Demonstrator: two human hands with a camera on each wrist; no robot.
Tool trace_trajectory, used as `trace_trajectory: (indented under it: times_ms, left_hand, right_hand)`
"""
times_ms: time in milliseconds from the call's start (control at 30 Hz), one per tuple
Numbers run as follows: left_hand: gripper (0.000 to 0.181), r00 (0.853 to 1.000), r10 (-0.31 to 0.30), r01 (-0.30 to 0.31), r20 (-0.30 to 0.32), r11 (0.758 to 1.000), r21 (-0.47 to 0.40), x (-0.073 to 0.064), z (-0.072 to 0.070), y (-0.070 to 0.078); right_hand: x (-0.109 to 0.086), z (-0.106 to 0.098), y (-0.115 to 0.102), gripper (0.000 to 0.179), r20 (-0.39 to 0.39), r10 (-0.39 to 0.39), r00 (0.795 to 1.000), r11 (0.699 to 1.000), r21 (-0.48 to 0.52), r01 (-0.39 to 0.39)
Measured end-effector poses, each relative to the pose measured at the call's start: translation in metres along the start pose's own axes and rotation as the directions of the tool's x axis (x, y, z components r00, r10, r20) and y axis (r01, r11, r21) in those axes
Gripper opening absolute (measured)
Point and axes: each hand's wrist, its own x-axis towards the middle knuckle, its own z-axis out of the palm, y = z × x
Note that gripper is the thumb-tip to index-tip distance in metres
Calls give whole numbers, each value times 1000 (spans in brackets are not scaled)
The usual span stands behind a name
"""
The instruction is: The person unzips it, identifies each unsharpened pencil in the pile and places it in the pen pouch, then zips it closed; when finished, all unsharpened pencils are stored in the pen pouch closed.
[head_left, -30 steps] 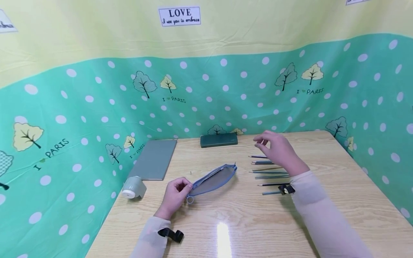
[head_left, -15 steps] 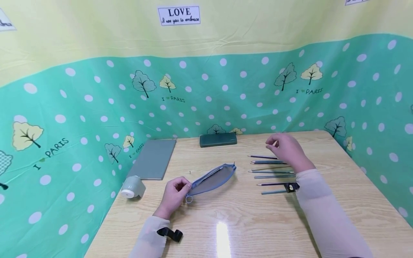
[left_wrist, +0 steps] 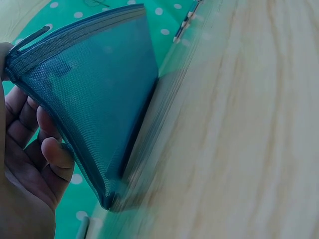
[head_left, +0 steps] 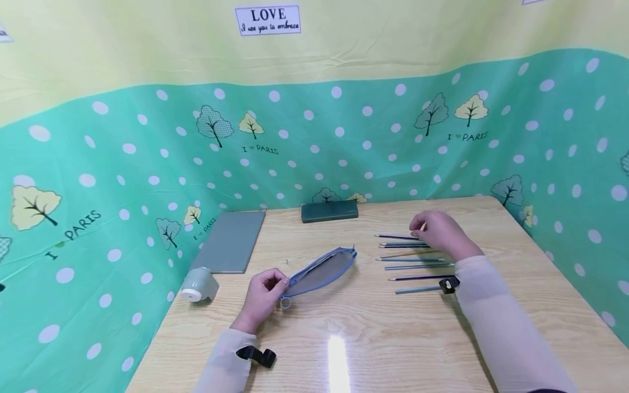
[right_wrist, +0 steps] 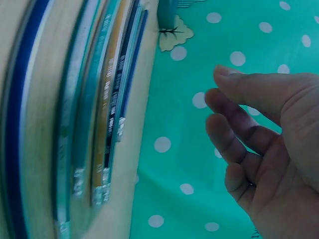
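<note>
My left hand [head_left: 262, 299] pinches one end of a blue-edged mesh zip pouch [head_left: 324, 272], which stands tilted on the table. In the left wrist view, the fingers sit behind the edge of the pouch [left_wrist: 99, 94], next to its zip. Several pencils [head_left: 415, 267] lie roughly parallel on the right side of the table. Over the far end of this row is my right hand [head_left: 439, 234], fingers bent loosely. From the right wrist, the hand [right_wrist: 269, 129] holds nothing, its thumb and fingers apart, beside the pencils [right_wrist: 104, 99].
A dark green case [head_left: 329, 211] lies at the back edge by the curtain. To the left are a flat grey board or folder [head_left: 231, 240] and a pale green-grey device with a white end [head_left: 200, 284]. A tiny object [head_left: 287, 261] lies beyond the pouch.
My right hand has moved to the right and then down closer to the pencils. The left hand and pouch have barely moved; the head view has shifted slightly.
</note>
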Motion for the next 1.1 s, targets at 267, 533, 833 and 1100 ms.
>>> trace_trajectory:
  times_ms: [267, 533, 833, 1100]
  left_hand:
    - [11, 1000, -10, 10, 15, 1000, -6, 2, -2, 0]
    - [10, 1000, -4, 4, 22, 1000, -9, 1, -2, -3]
    - [12, 1000, -5, 6, 24, 1000, -4, 1, -3, -3]
    - [12, 1000, 14, -14, 28, 1000, -4, 0, -3, -3]
  right_hand:
    - [-3, 7, 10, 11, 113, -8, 994, 1000, 29, 5]
    - [-2, 22, 17, 8, 171, -11, 985, 999, 48, 3]
    - [0, 29, 19, 10, 183, 8, 983, 1000, 12, -10]
    - [1, 30, 20, 11, 204, 3, 979, 999, -34, 4]
